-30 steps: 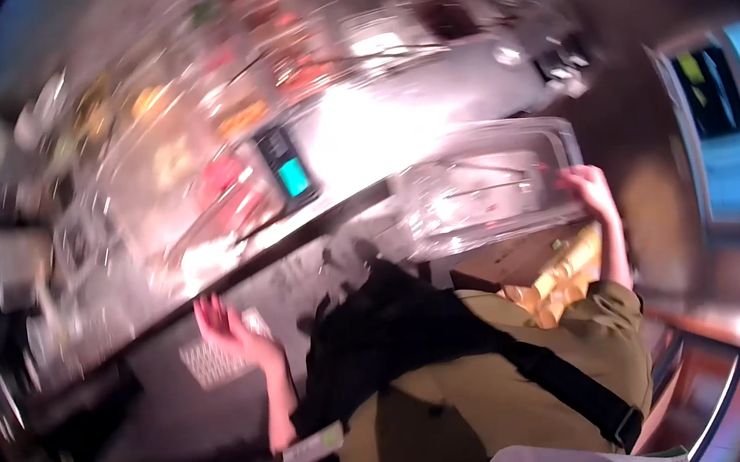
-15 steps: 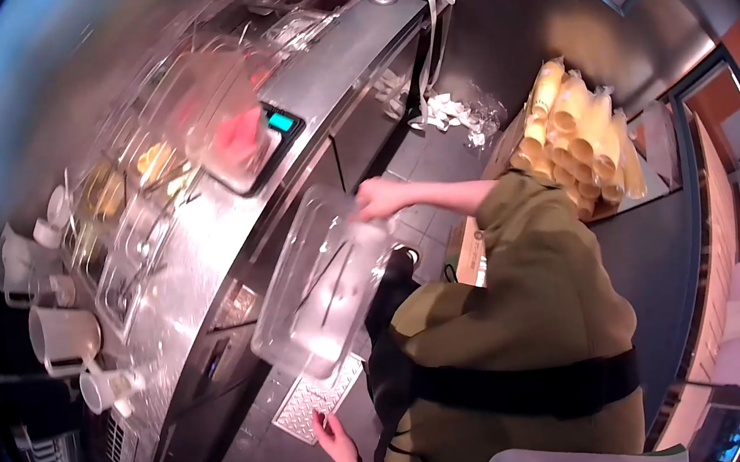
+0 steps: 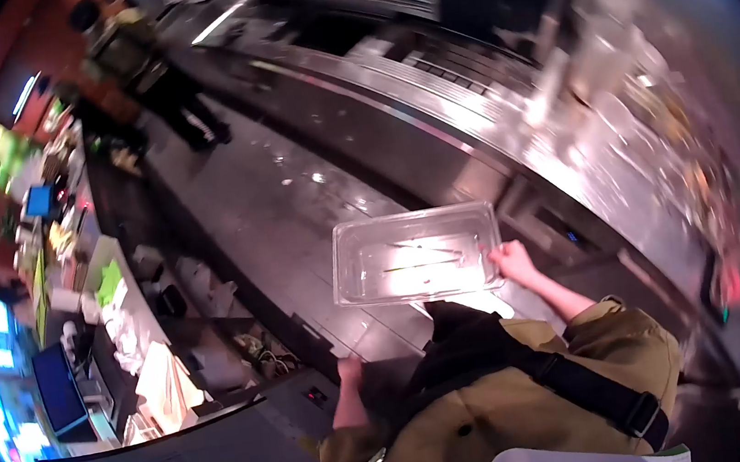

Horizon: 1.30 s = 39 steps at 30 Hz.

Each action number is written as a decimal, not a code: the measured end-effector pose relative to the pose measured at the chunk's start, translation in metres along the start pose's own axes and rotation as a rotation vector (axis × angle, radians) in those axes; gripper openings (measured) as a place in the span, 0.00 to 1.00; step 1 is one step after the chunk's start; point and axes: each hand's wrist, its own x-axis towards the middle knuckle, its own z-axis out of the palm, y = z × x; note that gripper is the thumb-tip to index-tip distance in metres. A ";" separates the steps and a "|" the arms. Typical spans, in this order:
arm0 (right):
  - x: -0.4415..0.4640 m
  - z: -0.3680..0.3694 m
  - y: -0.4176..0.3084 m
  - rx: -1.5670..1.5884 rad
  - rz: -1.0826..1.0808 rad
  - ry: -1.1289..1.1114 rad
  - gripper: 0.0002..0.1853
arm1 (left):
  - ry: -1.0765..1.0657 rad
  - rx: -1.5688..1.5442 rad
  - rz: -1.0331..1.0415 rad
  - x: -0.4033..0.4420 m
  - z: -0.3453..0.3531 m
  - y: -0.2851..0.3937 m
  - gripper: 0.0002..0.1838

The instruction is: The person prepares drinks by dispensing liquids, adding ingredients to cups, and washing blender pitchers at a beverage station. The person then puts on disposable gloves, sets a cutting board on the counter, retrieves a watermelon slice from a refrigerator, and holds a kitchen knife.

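Note:
A clear rectangular plastic food pan hangs over the floor in front of my body. My right hand is closed around the rim at its right end. Bright light glares off the bottom of the pan, and a few thin dark streaks show there; whether these are objects or reflections I cannot tell. My left hand hangs low on the left, apart from the pan, with its fingers too small and hidden to read.
To the right runs a steel counter with blurred containers. On the left, a counter holds a dark monitor, a green item and a cream cloth. Another person stands farther down the tiled aisle.
My view has swung from the prep counter with the scale to the long aisle. The pan has come along in my right hand and now sits level before me.

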 end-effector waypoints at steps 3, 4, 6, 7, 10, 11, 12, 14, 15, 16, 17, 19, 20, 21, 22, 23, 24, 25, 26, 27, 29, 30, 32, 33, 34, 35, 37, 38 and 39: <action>0.069 0.110 -0.088 0.144 0.042 -0.100 0.12 | -0.222 -1.363 -0.589 -0.087 -0.013 -0.015 0.29; 0.097 0.137 -0.120 0.160 0.073 -0.139 0.13 | -0.235 -1.376 -0.576 -0.090 -0.010 -0.021 0.28; 0.154 0.198 -0.171 0.222 0.063 -0.191 0.13 | -0.276 -1.333 -0.676 -0.067 -0.018 -0.046 0.26; 0.184 0.229 -0.194 0.292 0.080 -0.228 0.13 | -0.271 -1.310 -0.714 -0.051 -0.022 -0.069 0.25; 0.274 0.325 -0.261 0.345 0.057 -0.274 0.12 | -0.223 -1.251 -0.808 -0.001 -0.037 -0.164 0.23; 0.298 0.350 -0.282 0.334 0.032 -0.271 0.12 | -0.200 -1.233 -0.815 0.013 -0.040 -0.194 0.22; 0.321 0.378 -0.310 0.340 -0.005 -0.265 0.12 | -0.173 -1.209 -0.814 0.027 -0.047 -0.225 0.22; 0.356 0.422 -0.360 0.387 0.078 -0.227 0.11 | -0.128 -1.025 -0.705 0.058 -0.066 -0.276 0.21; 0.376 0.437 -0.382 0.378 0.101 -0.209 0.11 | -0.071 -0.777 -0.552 0.073 -0.079 -0.301 0.21; 0.397 0.453 -0.406 0.375 0.118 -0.197 0.11 | 0.009 -0.548 -0.442 0.095 -0.093 -0.327 0.21; 0.419 0.466 -0.424 0.346 0.065 -0.194 0.11 | 0.077 -0.500 -0.421 0.130 -0.105 -0.360 0.21; 0.460 0.490 -0.459 0.346 0.033 -0.154 0.12 | 0.202 -1.128 -0.596 0.228 -0.125 -0.456 0.18; 0.482 0.504 -0.481 0.374 0.045 -0.116 0.12 | 0.346 -1.618 -0.734 0.285 -0.127 -0.512 0.16; 0.511 0.515 -0.494 0.380 0.027 -0.144 0.12 | 0.342 -1.557 -0.745 0.343 -0.145 -0.567 0.18; 0.540 0.531 -0.507 0.387 0.013 -0.163 0.12 | 0.367 -1.284 -0.629 0.383 -0.192 -0.615 0.20; 0.560 0.551 -0.525 0.408 0.005 -0.162 0.12 | 0.447 -1.236 -0.592 0.410 -0.259 -0.652 0.18; 0.588 0.567 -0.549 0.429 -0.016 -0.152 0.12 | 0.601 -1.358 -0.759 0.453 -0.283 -0.681 0.17; 0.617 0.582 -0.572 0.449 -0.038 -0.145 0.13 | 0.546 -1.637 -0.722 0.473 -0.329 -0.707 0.18; 0.655 0.602 -0.587 0.383 -0.023 -0.143 0.12 | 0.508 -1.975 -0.743 0.484 -0.372 -0.718 0.20; 0.690 0.628 -0.612 0.390 -0.049 -0.145 0.12 | 0.422 -2.099 -0.776 0.499 -0.377 -0.735 0.21; 0.747 0.682 -0.648 0.312 -0.010 -0.110 0.11 | 0.240 -1.851 -0.761 0.498 -0.337 -0.759 0.22; 0.776 0.710 -0.670 0.385 0.025 -0.142 0.11 | 0.183 -1.494 -0.688 0.500 -0.296 -0.770 0.23; 0.819 0.767 -0.738 0.393 0.081 -0.204 0.11 | 0.386 -0.828 -0.418 0.486 -0.183 -0.791 0.24; 0.836 0.797 -0.775 0.401 0.075 -0.242 0.11 | -0.146 -1.345 -0.922 0.467 -0.264 -0.802 0.24; 0.864 0.831 -0.799 0.455 0.083 -0.280 0.10 | -0.249 -1.511 -1.103 0.453 -0.272 -0.812 0.23; 0.891 0.865 -0.821 0.412 0.081 -0.299 0.10 | -0.238 -1.537 -1.182 0.455 -0.260 -0.835 0.22; 0.945 0.942 -0.865 0.506 0.130 -0.242 0.07 | -0.165 -1.458 -1.230 0.488 -0.259 -0.912 0.20; 0.971 0.975 -0.882 0.612 0.129 -0.312 0.08 | -0.099 -1.364 -1.211 0.515 -0.254 -0.959 0.20; 0.988 1.012 -0.913 0.619 0.143 -0.312 0.08 | 0.018 -1.227 -1.178 0.551 -0.251 -1.018 0.19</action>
